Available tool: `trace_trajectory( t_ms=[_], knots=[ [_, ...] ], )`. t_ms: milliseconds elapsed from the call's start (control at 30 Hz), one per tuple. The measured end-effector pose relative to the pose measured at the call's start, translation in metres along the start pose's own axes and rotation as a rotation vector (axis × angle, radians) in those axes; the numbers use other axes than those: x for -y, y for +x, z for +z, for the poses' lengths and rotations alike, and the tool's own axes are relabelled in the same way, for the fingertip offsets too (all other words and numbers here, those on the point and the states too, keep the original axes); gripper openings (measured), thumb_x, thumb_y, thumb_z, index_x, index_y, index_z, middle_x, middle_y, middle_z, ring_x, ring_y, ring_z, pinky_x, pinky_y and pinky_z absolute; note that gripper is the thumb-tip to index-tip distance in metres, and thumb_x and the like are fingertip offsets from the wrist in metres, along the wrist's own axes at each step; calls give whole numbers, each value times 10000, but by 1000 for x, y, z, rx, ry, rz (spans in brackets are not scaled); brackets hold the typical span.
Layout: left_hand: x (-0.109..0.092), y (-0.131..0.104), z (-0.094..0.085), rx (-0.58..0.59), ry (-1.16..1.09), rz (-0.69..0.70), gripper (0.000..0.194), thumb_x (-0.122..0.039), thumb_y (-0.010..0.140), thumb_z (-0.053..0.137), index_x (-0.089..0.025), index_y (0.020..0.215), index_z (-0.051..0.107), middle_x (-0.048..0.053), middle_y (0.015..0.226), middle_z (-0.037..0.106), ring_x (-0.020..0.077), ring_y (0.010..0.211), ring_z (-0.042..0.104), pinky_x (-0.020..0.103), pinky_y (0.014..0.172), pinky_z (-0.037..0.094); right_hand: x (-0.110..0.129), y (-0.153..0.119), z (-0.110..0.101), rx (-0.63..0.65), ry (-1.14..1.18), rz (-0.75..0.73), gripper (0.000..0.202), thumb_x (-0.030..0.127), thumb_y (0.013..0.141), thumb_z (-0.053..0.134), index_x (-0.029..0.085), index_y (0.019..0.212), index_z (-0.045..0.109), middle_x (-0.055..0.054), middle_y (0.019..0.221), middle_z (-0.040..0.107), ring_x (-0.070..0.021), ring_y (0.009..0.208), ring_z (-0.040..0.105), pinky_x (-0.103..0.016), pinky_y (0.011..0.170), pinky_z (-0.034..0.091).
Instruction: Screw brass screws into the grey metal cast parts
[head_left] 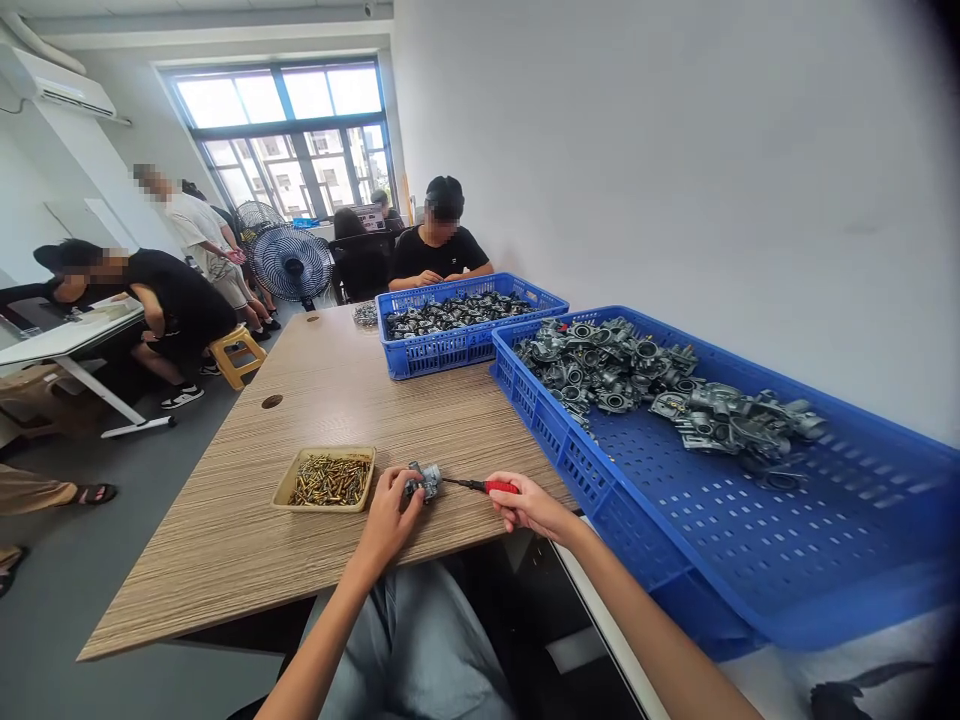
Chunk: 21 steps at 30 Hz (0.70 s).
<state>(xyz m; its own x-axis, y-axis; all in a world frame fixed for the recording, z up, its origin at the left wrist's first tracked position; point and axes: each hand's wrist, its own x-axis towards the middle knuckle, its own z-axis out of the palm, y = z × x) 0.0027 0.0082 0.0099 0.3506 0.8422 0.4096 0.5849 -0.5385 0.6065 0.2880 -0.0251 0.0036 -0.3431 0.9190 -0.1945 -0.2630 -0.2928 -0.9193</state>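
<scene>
A small grey metal carburetor (430,482) rests on the wooden table, with my left hand (395,503) closed around its left side. My right hand (534,506) grips a screwdriver by its red handle (501,487). The dark shaft points left, its tip at or very near the carburetor's right side; whether they touch I cannot tell. Just left of my left hand stands a cream tray (281,495) holding many small brass-coloured threaded parts (330,480).
At my right a large blue crate (660,545) holds a heap of carburetors (622,365). Behind it another blue crate (427,355) contains darker metal parts. Across the table (225,520) sits a person in black (442,245). A fan (292,262) and a yellow stool (236,355) stand beyond.
</scene>
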Motion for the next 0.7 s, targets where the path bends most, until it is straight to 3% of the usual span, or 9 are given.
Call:
trace_trajectory(
  t_ms=[200,367,700],
  knots=[
    [2,-2,2,-130,30,-79,190,-356,1003,496,-243,1080,629,63,1056,560,215,969,611,372,894,525,2,0,0,-71,72,13,436,477,740,862,208,913,566,56,728,561,-54,520,454,-204,486,434],
    [-3,0,10,-149,34,-63,174,-347,982,537,-249,1081,642,78,1142,562,228,1072,620,371,947,519,1,1,0,-105,99,18,435,456,737,873,212,952,584,50,729,569,-61,523,466,-203,475,404],
    [-3,3,15,-37,-39,-36,179,-306,1002,478,-246,1139,576,78,1158,600,240,1130,586,407,1020,472,1,-1,-1,-128,137,19,447,455,713,888,197,959,619,50,709,552,-46,496,388,-205,474,382]
  ],
)
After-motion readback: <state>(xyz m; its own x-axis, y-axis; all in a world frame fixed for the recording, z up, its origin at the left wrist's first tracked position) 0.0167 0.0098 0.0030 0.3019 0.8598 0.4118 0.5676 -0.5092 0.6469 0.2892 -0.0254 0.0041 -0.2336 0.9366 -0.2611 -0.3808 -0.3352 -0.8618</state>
